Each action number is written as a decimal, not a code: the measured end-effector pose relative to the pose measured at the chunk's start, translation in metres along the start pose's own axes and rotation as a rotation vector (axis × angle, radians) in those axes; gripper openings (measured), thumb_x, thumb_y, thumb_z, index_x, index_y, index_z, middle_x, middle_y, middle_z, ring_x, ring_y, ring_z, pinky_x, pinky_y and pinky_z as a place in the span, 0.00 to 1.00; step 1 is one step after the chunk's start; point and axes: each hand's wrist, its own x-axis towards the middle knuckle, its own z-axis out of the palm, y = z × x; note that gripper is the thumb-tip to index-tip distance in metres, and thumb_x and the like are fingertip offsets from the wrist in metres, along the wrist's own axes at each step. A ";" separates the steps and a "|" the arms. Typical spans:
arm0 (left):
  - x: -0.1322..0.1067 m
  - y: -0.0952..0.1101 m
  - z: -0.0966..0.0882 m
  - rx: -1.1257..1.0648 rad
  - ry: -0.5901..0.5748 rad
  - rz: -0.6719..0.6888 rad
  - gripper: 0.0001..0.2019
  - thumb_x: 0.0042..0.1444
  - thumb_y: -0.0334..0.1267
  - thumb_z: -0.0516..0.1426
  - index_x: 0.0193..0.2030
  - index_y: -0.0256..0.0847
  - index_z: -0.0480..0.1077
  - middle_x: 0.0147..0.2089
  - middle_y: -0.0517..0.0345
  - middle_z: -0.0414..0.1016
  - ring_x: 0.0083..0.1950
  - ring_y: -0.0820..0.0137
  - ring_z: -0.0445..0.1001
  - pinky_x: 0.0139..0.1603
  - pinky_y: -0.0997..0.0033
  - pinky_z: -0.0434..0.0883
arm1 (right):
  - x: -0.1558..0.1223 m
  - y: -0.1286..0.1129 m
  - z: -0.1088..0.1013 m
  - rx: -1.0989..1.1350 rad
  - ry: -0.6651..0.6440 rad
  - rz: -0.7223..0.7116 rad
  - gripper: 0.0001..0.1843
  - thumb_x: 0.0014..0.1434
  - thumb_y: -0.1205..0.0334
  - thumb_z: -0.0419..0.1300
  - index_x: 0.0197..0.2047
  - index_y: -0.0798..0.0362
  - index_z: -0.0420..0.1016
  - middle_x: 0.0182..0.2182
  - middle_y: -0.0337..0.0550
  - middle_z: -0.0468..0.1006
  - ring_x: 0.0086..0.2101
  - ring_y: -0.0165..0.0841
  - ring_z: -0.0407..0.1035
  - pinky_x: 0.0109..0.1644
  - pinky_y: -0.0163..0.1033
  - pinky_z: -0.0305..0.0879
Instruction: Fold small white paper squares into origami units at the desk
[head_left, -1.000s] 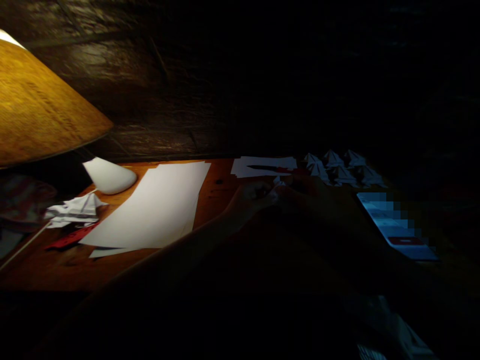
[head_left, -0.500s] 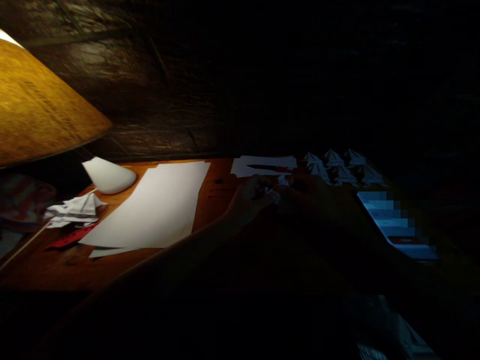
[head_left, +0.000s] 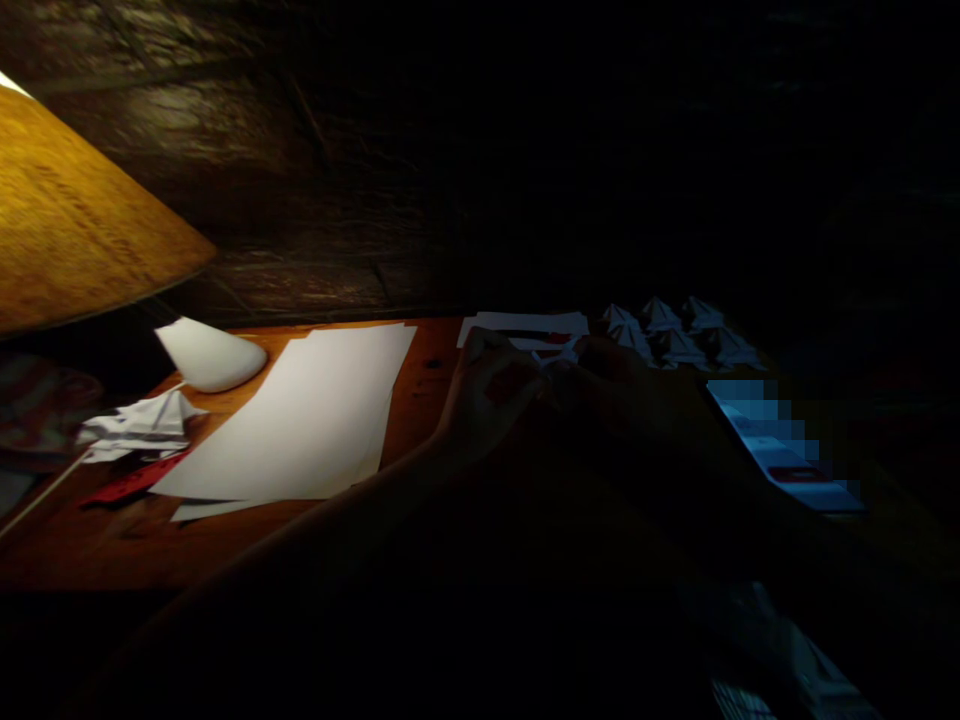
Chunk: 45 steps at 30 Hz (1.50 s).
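Between both hands is a small piece of folded white paper (head_left: 559,353), mostly covered by fingers and in deep shadow. My left hand (head_left: 491,378) grips its left side with curled fingers. On the right side, my right hand (head_left: 611,385) closes on the same piece, though its fingers are very dark. Just beyond the hands lies a small stack of white paper (head_left: 525,322), partly hidden by them. Several folded paper figures (head_left: 679,345) stand in two rows to the right of that stack.
A large stack of white sheets (head_left: 300,420) lies left of my hands. Further left are a lamp (head_left: 214,358) with a yellow shade (head_left: 82,220), crumpled-looking folded paper (head_left: 142,425) and a red object (head_left: 131,482). At right rests a lit phone (head_left: 772,440).
Both hands have shifted slightly, and the folded paper between them now shows two pointed ends spread apart. My left hand covers more of the small stack behind. The view has moved a little.
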 end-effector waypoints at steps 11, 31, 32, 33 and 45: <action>0.004 -0.008 0.003 -0.085 -0.067 -0.030 0.06 0.58 0.32 0.63 0.42 0.43 0.74 0.47 0.56 0.65 0.49 0.68 0.70 0.53 0.63 0.73 | -0.001 0.000 -0.002 -0.138 0.014 -0.051 0.16 0.58 0.47 0.65 0.34 0.51 0.73 0.29 0.39 0.73 0.30 0.32 0.66 0.32 0.37 0.60; 0.003 -0.008 0.004 -0.066 -0.094 -0.015 0.01 0.61 0.33 0.62 0.39 0.42 0.74 0.49 0.55 0.64 0.52 0.66 0.69 0.56 0.63 0.72 | 0.001 0.001 -0.002 -0.189 0.068 -0.076 0.12 0.59 0.51 0.64 0.34 0.51 0.73 0.31 0.41 0.77 0.32 0.34 0.69 0.34 0.38 0.62; 0.003 -0.007 0.004 -0.058 -0.093 -0.013 0.01 0.60 0.33 0.61 0.39 0.42 0.74 0.49 0.55 0.64 0.52 0.66 0.69 0.56 0.63 0.72 | 0.001 0.001 -0.001 -0.177 0.065 -0.068 0.12 0.58 0.51 0.64 0.34 0.51 0.73 0.30 0.40 0.76 0.31 0.33 0.68 0.33 0.38 0.62; 0.003 -0.007 0.004 -0.052 -0.092 -0.011 0.02 0.60 0.32 0.61 0.39 0.42 0.74 0.49 0.55 0.64 0.52 0.67 0.69 0.56 0.63 0.72 | 0.000 0.001 -0.001 -0.167 0.063 -0.063 0.11 0.58 0.51 0.64 0.34 0.51 0.73 0.29 0.40 0.75 0.31 0.33 0.67 0.32 0.38 0.61; 0.002 -0.009 0.003 -0.074 -0.038 -0.048 0.02 0.62 0.35 0.60 0.41 0.42 0.72 0.47 0.56 0.69 0.48 0.69 0.72 0.48 0.68 0.72 | 0.003 0.009 -0.001 0.012 -0.011 -0.014 0.15 0.56 0.48 0.65 0.35 0.50 0.72 0.32 0.39 0.73 0.32 0.33 0.67 0.36 0.39 0.64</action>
